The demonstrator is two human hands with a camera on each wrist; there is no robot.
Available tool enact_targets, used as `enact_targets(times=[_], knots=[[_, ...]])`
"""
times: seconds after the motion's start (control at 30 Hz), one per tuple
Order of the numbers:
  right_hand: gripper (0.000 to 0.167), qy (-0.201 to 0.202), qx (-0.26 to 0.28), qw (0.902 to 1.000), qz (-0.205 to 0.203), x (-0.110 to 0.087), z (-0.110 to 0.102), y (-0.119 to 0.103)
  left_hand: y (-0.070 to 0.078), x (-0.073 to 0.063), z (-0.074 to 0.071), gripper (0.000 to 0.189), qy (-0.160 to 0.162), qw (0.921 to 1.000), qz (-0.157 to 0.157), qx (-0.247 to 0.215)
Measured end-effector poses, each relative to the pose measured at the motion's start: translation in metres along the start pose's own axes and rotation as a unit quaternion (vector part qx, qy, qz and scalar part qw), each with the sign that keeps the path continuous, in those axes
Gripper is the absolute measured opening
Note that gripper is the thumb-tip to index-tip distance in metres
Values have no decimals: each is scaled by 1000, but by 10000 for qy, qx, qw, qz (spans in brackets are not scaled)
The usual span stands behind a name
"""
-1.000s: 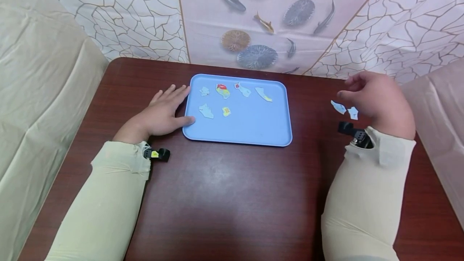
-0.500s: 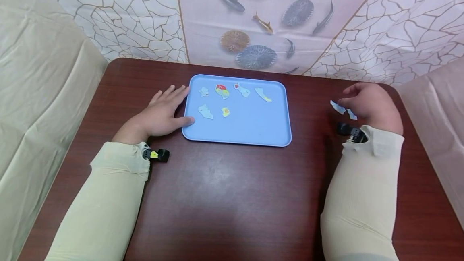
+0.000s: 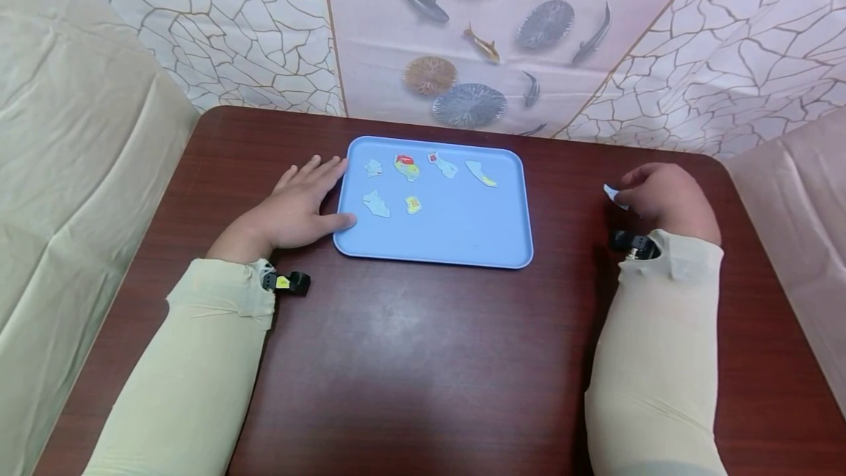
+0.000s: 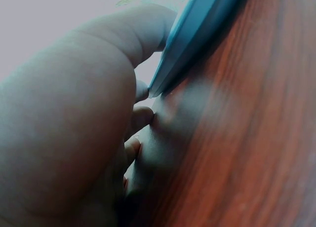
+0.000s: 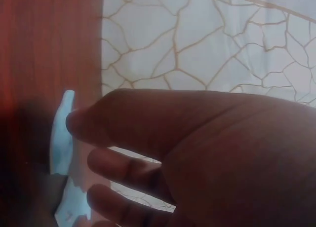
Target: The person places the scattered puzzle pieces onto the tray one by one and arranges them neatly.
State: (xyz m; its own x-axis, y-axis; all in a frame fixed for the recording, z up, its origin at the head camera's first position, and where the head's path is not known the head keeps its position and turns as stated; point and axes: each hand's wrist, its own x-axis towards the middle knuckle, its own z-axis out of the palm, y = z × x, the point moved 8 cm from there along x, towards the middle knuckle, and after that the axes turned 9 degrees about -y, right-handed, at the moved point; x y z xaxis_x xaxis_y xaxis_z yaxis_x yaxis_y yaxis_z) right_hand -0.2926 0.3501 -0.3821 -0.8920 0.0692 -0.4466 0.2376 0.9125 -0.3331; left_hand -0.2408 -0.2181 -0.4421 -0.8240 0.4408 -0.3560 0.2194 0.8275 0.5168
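My left hand (image 3: 297, 204) lies with spread fingers at the left side of a blue tray (image 3: 463, 241), the thumb resting on its rim. In the left wrist view, the thumb (image 4: 131, 32) reaches the tray's edge. My right hand (image 3: 670, 200) is low over the table at the right, fingers loosely bent. Below its thumb is a pale blue, torn-looking flat piece (image 3: 612, 195), partly covered by the hand. In the right wrist view, the thumb tip overlaps that long piece (image 5: 60, 143); whether it touches is unclear. A second pale piece (image 5: 74, 205) lies beside it.
Several irregular flat pieces lie in the tray, among them a red and yellow one (image 3: 406, 167), a small yellow one (image 3: 413, 204) and a pale blue one (image 3: 376, 203). The dark brown table (image 3: 410, 358) meets a patterned cloth (image 3: 264, 35) behind it.
My right hand has moved left and lower, over the two loose pieces, and now hides one of them in the head view. My left hand and the tray stay put.
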Motion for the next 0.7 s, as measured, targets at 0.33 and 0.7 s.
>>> enact_targets(times=[0.33,0.7], knots=[[38,-102,9,9999,38,7,7,4,-1,1,1,102,16,10000,-11,43],[34,-25,9,10000,-1,9,8,3,-1,0,1,102,13,10000,-31,43]])
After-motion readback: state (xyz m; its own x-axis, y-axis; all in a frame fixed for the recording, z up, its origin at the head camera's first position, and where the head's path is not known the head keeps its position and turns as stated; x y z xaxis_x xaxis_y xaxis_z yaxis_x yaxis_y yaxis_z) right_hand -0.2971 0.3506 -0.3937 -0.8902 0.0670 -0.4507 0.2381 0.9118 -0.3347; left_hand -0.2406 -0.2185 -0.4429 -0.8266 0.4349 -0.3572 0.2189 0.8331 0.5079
